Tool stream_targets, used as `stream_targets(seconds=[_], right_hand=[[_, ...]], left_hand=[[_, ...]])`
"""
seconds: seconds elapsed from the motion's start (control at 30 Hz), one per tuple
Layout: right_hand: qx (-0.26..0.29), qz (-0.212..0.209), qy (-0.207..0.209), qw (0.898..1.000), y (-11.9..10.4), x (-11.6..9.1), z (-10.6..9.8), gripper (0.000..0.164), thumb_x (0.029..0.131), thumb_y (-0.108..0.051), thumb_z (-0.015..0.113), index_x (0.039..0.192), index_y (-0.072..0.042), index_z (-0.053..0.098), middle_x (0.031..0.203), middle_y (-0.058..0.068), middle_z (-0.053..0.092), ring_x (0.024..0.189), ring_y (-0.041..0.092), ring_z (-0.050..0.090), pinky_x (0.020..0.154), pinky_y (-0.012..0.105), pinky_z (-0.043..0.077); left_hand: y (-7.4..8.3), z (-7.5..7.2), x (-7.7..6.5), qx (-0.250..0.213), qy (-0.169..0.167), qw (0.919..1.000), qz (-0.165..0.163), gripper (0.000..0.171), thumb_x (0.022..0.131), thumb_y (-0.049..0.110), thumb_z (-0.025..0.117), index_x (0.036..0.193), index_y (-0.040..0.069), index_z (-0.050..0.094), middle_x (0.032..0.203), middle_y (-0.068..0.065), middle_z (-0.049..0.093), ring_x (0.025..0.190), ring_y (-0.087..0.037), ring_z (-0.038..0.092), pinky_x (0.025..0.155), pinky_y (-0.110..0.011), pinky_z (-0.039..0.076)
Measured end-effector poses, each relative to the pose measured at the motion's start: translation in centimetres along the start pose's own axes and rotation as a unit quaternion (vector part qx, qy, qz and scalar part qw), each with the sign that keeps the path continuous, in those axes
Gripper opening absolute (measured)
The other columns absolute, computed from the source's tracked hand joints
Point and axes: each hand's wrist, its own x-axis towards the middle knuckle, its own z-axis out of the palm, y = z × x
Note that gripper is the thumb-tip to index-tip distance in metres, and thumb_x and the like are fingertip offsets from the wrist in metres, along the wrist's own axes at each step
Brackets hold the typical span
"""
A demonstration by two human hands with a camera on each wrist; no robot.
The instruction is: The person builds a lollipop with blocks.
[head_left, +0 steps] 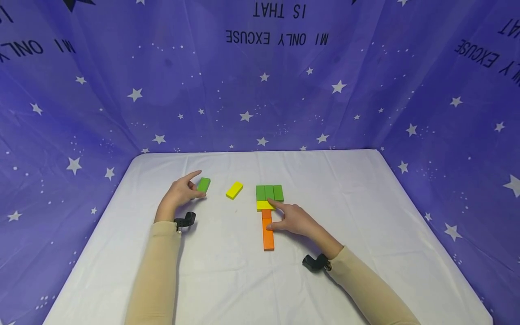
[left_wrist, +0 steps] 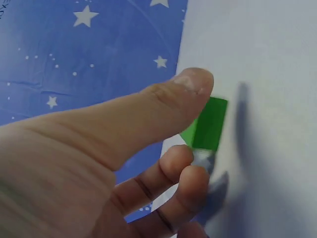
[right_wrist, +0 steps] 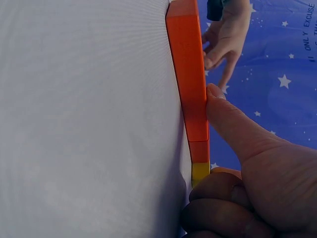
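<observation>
My left hand (head_left: 178,192) is at a green block (head_left: 204,184) on the left of the table, thumb near its close end and index finger stretched past its far end. In the left wrist view, the thumb covers part of this green block (left_wrist: 210,124), with two curled fingertips below it. My right hand (head_left: 295,219) rests on a flat arrangement of blocks. Its index finger reaches where the yellow block (head_left: 263,205) meets three upright green blocks (head_left: 269,192) in a row. The thumb touches a long orange block (head_left: 268,241); a shorter orange piece (head_left: 266,213) lies above that.
A loose yellow block (head_left: 234,190) lies between the left hand's green block and the arrangement. White cloth covers the table (head_left: 227,280). A purple curtain (head_left: 260,95) with stars surrounds its back and sides. Each wrist wears a black camera mount (head_left: 316,262).
</observation>
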Motion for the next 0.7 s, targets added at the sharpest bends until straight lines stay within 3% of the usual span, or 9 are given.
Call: stream_targets(seconds=[0.1,0.2,0.3,0.43,0.7], right_hand=[[0.002,-0.001,0.000,1.000,-0.08,0.04,0.03,0.096,0.083,-0.055,0.086,0.164,-0.028,0.042,0.065,-0.006,0.044,0.065,0.014,0.042,0.073,0.034,0.042],[0.000,0.000,0.001,1.000,-0.13,0.14,0.10,0.096,0.084,-0.055,0.086,0.164,-0.029,0.042,0.071,0.000,0.052,0.070,0.016,0.046,0.076,0.036,0.045],[-0.002,0.001,0.007,1.000,-0.16,0.21,0.16,0.095,0.083,-0.055,0.086,0.164,-0.029,0.043,0.104,0.008,0.074,0.084,0.019,0.055,0.091,0.044,0.054],[-0.005,0.001,0.013,1.000,-0.14,0.26,0.20,0.094,0.083,-0.055,0.086,0.163,-0.028,0.044,0.152,0.014,0.063,0.106,0.024,0.061,0.110,0.054,0.051],[-0.006,-0.001,0.013,1.000,0.05,0.09,0.20,0.095,0.083,-0.054,0.087,0.164,-0.028,0.043,0.153,0.015,0.061,0.113,0.027,0.063,0.112,0.056,0.049]], left_hand=[[-0.34,0.23,0.08,0.016,0.001,0.9998,-0.011,0.094,0.089,0.028,0.085,0.167,0.017,0.034,0.098,-0.006,0.060,0.079,-0.018,0.051,0.072,-0.033,0.042],[-0.57,0.37,0.18,0.028,0.004,0.9994,-0.019,0.093,0.089,0.028,0.085,0.167,0.016,0.035,0.095,-0.004,0.059,0.079,-0.018,0.051,0.073,-0.034,0.041],[-0.68,0.45,0.27,0.030,0.003,0.9994,-0.017,0.091,0.089,0.027,0.084,0.166,0.015,0.036,0.095,-0.005,0.059,0.079,-0.019,0.051,0.073,-0.034,0.041],[-0.68,0.55,0.36,0.037,0.003,0.9992,-0.013,0.086,0.090,0.027,0.083,0.164,0.013,0.041,0.098,-0.006,0.060,0.081,-0.019,0.053,0.073,-0.033,0.041],[-0.51,0.73,0.27,0.039,0.006,0.9991,-0.013,0.078,0.090,0.027,0.083,0.158,0.014,0.049,0.101,-0.007,0.061,0.084,-0.021,0.054,0.075,-0.034,0.041]])
